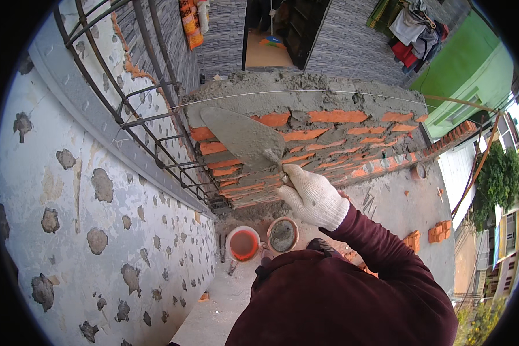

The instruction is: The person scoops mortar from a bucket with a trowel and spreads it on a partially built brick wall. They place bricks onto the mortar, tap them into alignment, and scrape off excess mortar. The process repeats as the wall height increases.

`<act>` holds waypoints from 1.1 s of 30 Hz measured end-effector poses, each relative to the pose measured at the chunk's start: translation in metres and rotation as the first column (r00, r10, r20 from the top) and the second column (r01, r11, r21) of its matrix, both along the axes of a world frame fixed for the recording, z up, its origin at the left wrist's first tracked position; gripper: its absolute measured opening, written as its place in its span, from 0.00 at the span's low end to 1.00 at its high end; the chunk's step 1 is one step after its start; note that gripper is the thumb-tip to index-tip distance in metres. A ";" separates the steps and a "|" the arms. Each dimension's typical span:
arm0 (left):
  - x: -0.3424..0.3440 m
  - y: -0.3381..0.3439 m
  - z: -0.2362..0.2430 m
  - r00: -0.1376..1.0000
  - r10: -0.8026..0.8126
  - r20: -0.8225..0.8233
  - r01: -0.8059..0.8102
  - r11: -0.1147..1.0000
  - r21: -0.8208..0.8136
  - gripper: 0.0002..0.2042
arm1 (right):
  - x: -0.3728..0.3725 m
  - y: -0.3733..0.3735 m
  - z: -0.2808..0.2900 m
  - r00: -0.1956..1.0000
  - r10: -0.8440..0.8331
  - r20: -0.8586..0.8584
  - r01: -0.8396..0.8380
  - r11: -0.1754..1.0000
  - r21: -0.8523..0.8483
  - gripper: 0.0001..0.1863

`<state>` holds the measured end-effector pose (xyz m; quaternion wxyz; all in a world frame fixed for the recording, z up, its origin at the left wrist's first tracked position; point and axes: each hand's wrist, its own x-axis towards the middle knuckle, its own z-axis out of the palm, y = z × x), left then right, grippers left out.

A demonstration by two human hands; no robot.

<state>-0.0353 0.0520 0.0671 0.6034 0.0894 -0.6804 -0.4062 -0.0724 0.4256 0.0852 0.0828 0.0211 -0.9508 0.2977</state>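
Observation:
My right hand (317, 196), in a white knitted glove, grips the handle of a mortar-smeared trowel (242, 135). The blade lies over the upper left part of a brick wall (336, 117), whose red courses show between rough grey mortar. A thin string (328, 91) stretches along the wall's mortar-covered top. Down by my feet are a bucket with reddish orange inside (242, 243) and a pan of grey mortar (282, 235). My left hand is out of view.
Left are a pitted white wall (78, 230) and a rebar cage (147, 115). Brick stacks (438, 232) and leaning poles (480, 158) stand right. Beyond the brick wall are hanging clothes (409, 34) and a doorway (274, 40) with a partly visible person holding a broom (273, 42).

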 end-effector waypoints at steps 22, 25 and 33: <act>0.011 0.105 -0.026 0.984 0.008 0.178 0.050 0.945 -0.322 0.39 | 0.115 0.226 -0.031 0.950 -0.311 -0.018 0.300 0.929 -0.215 0.20; 0.048 0.084 -0.045 0.951 0.160 0.263 -0.043 0.915 -0.402 0.38 | 0.152 0.262 -0.078 0.966 -0.257 0.036 0.259 0.947 -0.188 0.21; 0.269 0.104 -0.288 0.031 -0.249 0.968 0.215 0.947 0.237 0.35 | 0.228 0.321 -0.268 0.921 -0.144 0.363 0.153 0.988 0.005 0.22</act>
